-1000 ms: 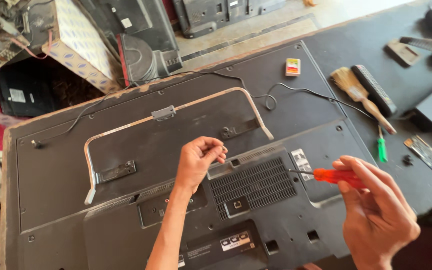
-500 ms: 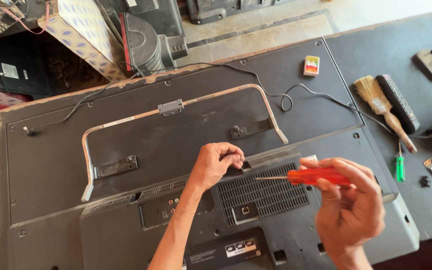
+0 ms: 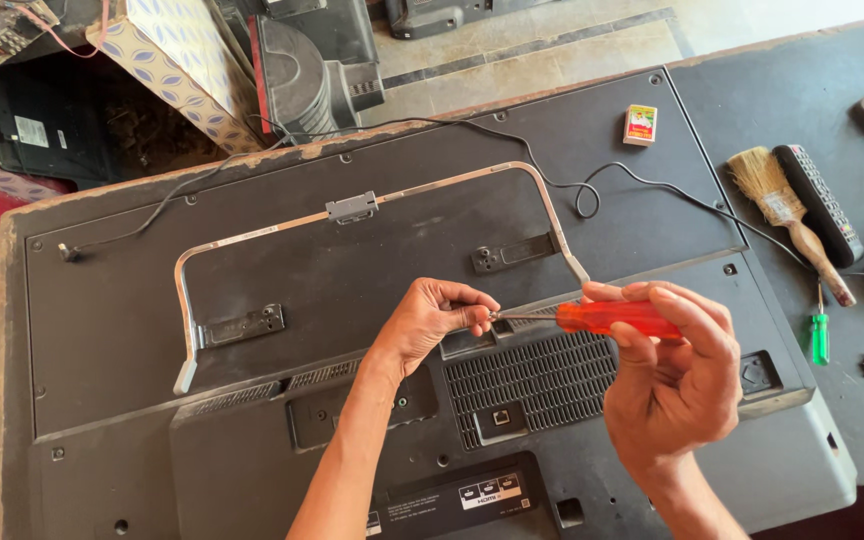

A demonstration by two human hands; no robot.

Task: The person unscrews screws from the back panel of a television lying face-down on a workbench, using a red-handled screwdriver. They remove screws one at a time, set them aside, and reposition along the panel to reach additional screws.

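I am holding an orange-handled screwdriver (image 3: 592,317) level in my right hand (image 3: 674,385), the fingers curled over the handle from above and the thumb underneath — a closed grip, the thin metal shaft pointing toward nine o'clock. My left hand (image 3: 434,322) is meeting it at the tip: thumb and forefinger are pinched together right at the end of the shaft, the other fingers folded loosely; whether something small is sitting between the pinched fingertips I cannot tell. Both hands are hovering over the back of a flat television (image 3: 352,300) lying face down, just above its vent grille (image 3: 532,378). At about eleven o'clock from my left hand a bent silver stand frame (image 3: 252,237) is lying across the dark rear panel, with a grey clip (image 3: 352,208) on its top bar. A black cable (image 3: 592,190) is looping across the panel at one o'clock. Farther toward one o'clock a small matchbox (image 3: 640,124) is resting near the panel's upper edge. At three o'clock from my right hand, on the dark work surface (image 3: 812,80) — a wooden-handled brush (image 3: 787,215), a black remote (image 3: 820,203) just beside it, and a small green-handled screwdriver (image 3: 820,335) below them.
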